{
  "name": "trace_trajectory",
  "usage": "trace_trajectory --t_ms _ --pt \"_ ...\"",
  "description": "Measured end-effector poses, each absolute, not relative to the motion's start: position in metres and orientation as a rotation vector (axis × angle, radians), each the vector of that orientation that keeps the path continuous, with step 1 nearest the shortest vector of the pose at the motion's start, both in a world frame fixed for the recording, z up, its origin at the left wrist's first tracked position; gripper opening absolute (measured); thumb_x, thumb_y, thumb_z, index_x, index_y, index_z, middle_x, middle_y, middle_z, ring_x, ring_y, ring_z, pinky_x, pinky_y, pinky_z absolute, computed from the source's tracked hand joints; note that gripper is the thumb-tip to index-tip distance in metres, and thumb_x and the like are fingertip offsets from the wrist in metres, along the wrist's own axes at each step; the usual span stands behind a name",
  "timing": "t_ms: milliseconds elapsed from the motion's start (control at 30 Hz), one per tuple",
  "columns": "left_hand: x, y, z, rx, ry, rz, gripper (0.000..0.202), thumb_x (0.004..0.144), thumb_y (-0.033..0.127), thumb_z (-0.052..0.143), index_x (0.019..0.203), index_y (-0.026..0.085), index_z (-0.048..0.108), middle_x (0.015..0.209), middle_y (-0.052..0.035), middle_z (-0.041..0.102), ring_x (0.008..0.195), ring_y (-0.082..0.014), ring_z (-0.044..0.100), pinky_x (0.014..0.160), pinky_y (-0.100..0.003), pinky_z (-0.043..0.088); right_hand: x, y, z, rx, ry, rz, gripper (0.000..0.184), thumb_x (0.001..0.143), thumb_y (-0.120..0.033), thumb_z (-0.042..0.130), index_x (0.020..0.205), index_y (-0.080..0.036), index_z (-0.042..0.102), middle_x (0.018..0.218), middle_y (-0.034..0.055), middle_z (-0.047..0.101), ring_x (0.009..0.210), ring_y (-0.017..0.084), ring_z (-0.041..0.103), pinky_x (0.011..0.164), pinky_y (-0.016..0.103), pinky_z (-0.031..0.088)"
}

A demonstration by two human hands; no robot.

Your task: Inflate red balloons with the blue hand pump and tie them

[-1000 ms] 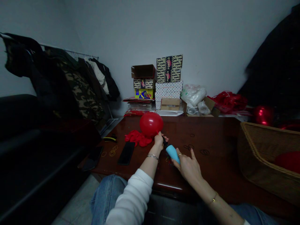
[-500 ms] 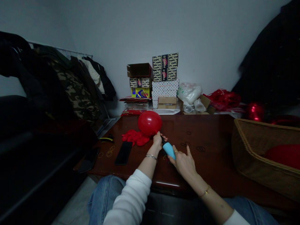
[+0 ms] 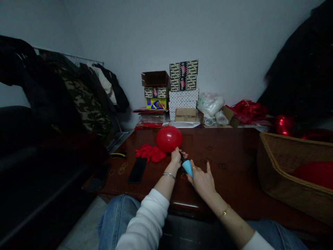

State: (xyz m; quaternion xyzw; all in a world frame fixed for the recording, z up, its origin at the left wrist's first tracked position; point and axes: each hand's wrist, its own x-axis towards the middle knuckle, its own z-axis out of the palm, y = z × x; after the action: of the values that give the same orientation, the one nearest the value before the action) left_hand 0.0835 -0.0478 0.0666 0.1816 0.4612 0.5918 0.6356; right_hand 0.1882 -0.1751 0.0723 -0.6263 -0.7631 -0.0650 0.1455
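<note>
An inflated red balloon (image 3: pixel 169 139) stands above the wooden table at the centre. My left hand (image 3: pixel 177 157) is closed around its neck, where the dark nozzle end of a pump meets it. The light-blue hand pump (image 3: pixel 187 167) slants down toward me from there. My right hand (image 3: pixel 204 178) grips the near end of this pump between thumb and fingers, with one finger stretched out. Left of my left hand lies a heap of limp red balloons (image 3: pixel 150 153). The balloon's mouth is hidden by my fingers.
A black phone (image 3: pixel 137 170) and yellow rubber bands (image 3: pixel 122 168) lie on the left of the table (image 3: pixel 239 149). Dark bands (image 3: pixel 222 166) are scattered on the right. A wicker basket (image 3: pixel 270 173) holding something red stands at the right edge. Stacked boxes (image 3: pixel 183 99) line the back.
The red balloon and my left hand have shifted slightly right and down. My hands are a little closer together, and less of the blue pump shows between them.
</note>
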Motion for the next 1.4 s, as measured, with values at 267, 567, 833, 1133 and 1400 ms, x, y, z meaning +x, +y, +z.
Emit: trace_trajectory --t_ms 267,567,833,1133,1400 --pt "0.082 -0.046 0.063 0.42 1.027 1.361 0.026 0.097 0.026 0.035 0.075 0.016 0.043 0.056 -0.002 0.056 0.05 -0.0127 0.062 0.052 -0.021 0.049 0.189 -0.179 0.065 -1.769 -2.213 -0.252 0.058 0.088 -0.036 0.051 0.139 -0.009 0.042 0.095 0.0118 0.072 0.079 0.02 0.069 0.116 0.046 0.007" --pt "0.084 -0.041 0.057 0.396 1.011 1.375 0.028 0.096 0.021 0.033 0.072 0.016 0.044 0.056 -0.0022 0.055 0.05 -0.0129 0.062 0.054 -0.023 0.05 0.193 -0.187 0.067 -1.789 -2.22 -0.242 0.057 0.089 -0.036 0.05 0.138 -0.009 0.043 0.093 0.0109 0.073 0.077 0.019 0.069 0.116 0.045 0.011" --pt "0.082 -0.039 0.055 0.425 1.004 1.355 0.026 0.097 0.026 0.033 0.076 0.016 0.045 0.062 -0.0068 0.061 0.056 -0.0166 0.066 0.059 -0.027 0.053 0.203 -0.197 0.064 -1.79 -2.228 -0.241 0.056 0.09 -0.034 0.05 0.139 -0.009 0.043 0.093 0.0099 0.073 0.078 0.019 0.069 0.116 0.046 0.012" --pt "0.068 -0.028 0.051 0.408 1.016 1.39 0.029 0.098 0.025 0.029 0.074 0.016 0.042 0.07 -0.0115 0.065 0.063 -0.0181 0.069 0.064 -0.028 0.053 0.221 -0.214 0.058 -1.793 -2.273 -0.246 0.053 0.091 -0.033 0.048 0.139 -0.011 0.043 0.094 0.0085 0.073 0.075 0.018 0.07 0.116 0.048 0.012" --pt "0.058 -0.031 0.05 0.462 1.065 1.346 0.028 0.097 0.03 0.036 0.075 0.015 0.045 0.094 -0.0207 0.069 0.085 -0.0216 0.071 0.083 -0.035 0.054 0.258 -0.209 0.046 -1.892 -2.198 -0.377 0.051 0.093 -0.035 0.043 0.137 -0.009 0.044 0.092 0.0088 0.073 0.07 0.018 0.069 0.114 0.048 0.014"
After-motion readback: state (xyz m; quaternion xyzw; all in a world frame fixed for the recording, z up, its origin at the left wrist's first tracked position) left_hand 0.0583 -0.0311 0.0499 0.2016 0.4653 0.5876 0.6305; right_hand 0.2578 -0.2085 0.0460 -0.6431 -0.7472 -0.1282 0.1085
